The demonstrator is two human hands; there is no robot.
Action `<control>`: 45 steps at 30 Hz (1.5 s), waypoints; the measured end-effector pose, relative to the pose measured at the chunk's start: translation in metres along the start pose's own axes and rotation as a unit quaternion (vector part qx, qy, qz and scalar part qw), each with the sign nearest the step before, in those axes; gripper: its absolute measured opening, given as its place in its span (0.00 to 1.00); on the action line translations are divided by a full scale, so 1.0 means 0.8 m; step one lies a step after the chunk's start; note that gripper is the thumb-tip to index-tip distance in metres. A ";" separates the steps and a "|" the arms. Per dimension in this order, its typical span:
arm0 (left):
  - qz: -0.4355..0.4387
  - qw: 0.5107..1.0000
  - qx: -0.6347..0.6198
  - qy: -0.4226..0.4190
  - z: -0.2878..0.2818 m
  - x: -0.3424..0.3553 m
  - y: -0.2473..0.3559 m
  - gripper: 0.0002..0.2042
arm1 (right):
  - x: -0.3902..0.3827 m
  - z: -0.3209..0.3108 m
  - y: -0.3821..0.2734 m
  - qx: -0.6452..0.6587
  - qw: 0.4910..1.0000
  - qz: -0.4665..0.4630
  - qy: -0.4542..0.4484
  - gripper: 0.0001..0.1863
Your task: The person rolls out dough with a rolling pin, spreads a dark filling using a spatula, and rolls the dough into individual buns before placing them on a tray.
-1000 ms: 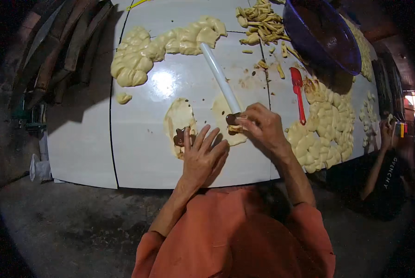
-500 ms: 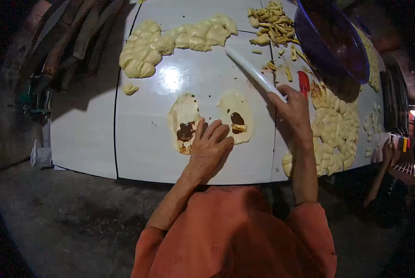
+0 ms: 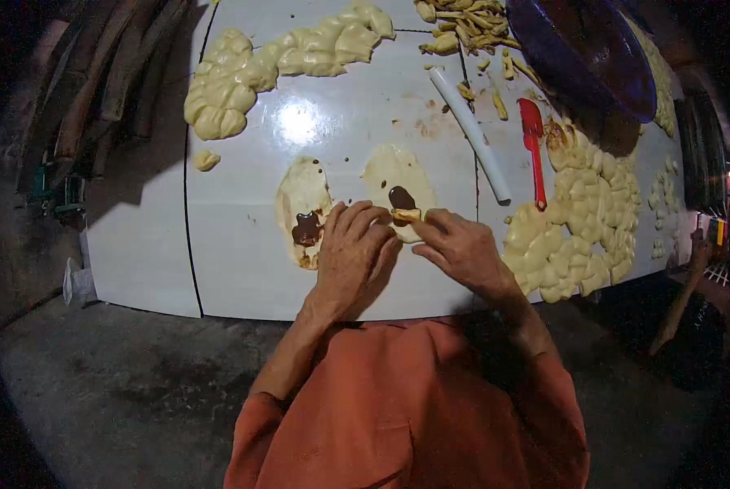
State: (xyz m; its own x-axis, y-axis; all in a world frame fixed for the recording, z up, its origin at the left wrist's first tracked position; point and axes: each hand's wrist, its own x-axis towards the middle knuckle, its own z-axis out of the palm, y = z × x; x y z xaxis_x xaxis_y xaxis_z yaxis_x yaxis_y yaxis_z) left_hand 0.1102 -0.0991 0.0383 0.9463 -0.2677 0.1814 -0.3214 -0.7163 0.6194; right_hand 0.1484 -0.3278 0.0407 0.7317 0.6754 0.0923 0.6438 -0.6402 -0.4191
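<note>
Two hands working flat dough on a white table.
Left hand [image 3: 353,244] and right hand [image 3: 459,244] pinch the near edge of the filled right dough oval [image 3: 397,183] together.

I count two hands at work, my left hand [image 3: 350,244] and my right hand [image 3: 460,247]. On the worktop [image 3: 243,277] lie two flattened dough ovals: the left oval [image 3: 301,204] and the right oval [image 3: 397,175], each with one dark blob of filling. There is one white rolling tube [image 3: 469,133], one red spatula [image 3: 534,147] and one purple bowl [image 3: 593,53]. I see one small loose dough lump [image 3: 206,160]. The heaped dough pieces and the cut strips are too many to count.
</note>
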 end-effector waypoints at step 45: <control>0.006 0.999 0.030 0.036 -0.017 0.056 -0.045 0.11 | 0.058 0.010 0.054 0.071 0.992 0.048 0.095 0.11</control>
State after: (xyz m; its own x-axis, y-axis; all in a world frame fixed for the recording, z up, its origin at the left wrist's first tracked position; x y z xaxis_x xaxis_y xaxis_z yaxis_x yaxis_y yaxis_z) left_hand 0.1644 -0.0761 0.0345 0.9416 -0.2312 0.2450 -0.3328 -0.7510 0.5703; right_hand 0.2088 -0.3213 0.0196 0.8256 0.5240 0.2094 0.5415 -0.6312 -0.5553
